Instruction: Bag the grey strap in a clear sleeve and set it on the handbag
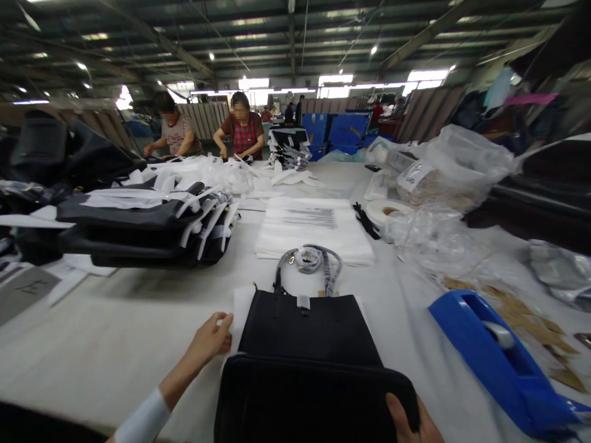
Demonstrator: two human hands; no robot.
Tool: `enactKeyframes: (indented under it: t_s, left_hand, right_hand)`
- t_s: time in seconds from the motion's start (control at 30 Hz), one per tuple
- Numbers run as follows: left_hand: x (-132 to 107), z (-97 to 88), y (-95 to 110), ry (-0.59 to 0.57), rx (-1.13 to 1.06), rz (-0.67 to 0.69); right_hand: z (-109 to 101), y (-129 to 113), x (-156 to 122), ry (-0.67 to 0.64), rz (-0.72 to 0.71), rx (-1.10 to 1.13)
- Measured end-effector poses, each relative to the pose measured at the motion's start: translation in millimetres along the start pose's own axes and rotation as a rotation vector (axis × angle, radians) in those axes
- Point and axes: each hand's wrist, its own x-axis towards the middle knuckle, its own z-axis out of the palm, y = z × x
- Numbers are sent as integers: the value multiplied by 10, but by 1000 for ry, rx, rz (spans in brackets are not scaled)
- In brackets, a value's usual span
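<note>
- Evidently my right hand (422, 431) is clamped on the lower right corner of a smooth black panel (309, 400), thumb over the face, fingers behind; the panel has rounded corners and its long axis runs left to right.
- Just beyond the panel lies a black handbag (305, 329), handles pointing away from me; whether both are one piece I cannot tell.
- My left hand (212, 337) sits just beside the bag's left edge, nearer its body than my right; the bag lies to its right. Its fingers are loosely curled, nothing visible in them.
- To my right, a glossy blue tape dispenser (484, 369) slants across the pale tabletop (152, 320).
- Past the bag, its arched handles (332, 274) frame a plastic-wrapped coil (308, 259).
- Beyond the handles, flat white sheets (277, 224) are stacked, dark print on top.
- Farther left, limp black bags (129, 215) are piled with white strips.
- Across the table, two co-workers (247, 132) bend over white material.
</note>
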Motion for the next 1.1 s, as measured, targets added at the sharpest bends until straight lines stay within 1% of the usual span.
enactKeyframes:
  t_s: [0.07, 0.1, 0.17, 0.23, 0.3, 0.33, 0.4, 0.47, 0.57, 0.63, 0.73, 0.83, 0.93, 1.1]
  left_hand:
    - [-221, -44, 17, 102, -7, 107]
    - [-338, -45, 36, 118, 0, 184]
    - [-551, -7, 107, 83, 78, 346]
    - [-701, 67, 225, 30, 251, 473]
    - [-780, 157, 364, 28, 450, 560]
    - [-798, 205, 425, 37, 535, 593]
    - [-808, 309, 495, 63, 676, 648]
    - [-793, 423, 473, 100, 790, 699]
    - [-725, 595, 323, 189, 893, 738]
    - [-660, 693, 233, 234, 912, 724]
    - [-565, 789, 199, 224, 899, 685]
    - [-506, 816, 230, 193, 860, 669]
    - [-493, 807, 240, 183, 829, 681]
    - [-497, 795, 267, 218, 809, 690]
  right_hand:
    - [-28, -32, -3, 6, -24, 19]
    - [-53, -57, 0, 19, -40, 19]
    - [-122, -126, 15, 54, -111, -4]
    - [-200, -218, 37, 94, -239, -72]
    - [-253, -308, 56, 104, -385, -147]
    - [-263, -342, 61, 94, -430, -174]
    - [-243, -372, 65, 42, -428, -183]
    - [-186, -351, 67, 18, -351, -146]
    - [-84, -294, 89, 35, -222, -80]
    - [-31, -289, 116, 29, -155, -77]
    - [25, -347, 154, 21, -104, -143]
    - [65, -401, 170, 25, -111, -194]
    - [89, -382, 177, 25, -131, -197]
    - [109, -352, 235, 9, -182, -183]
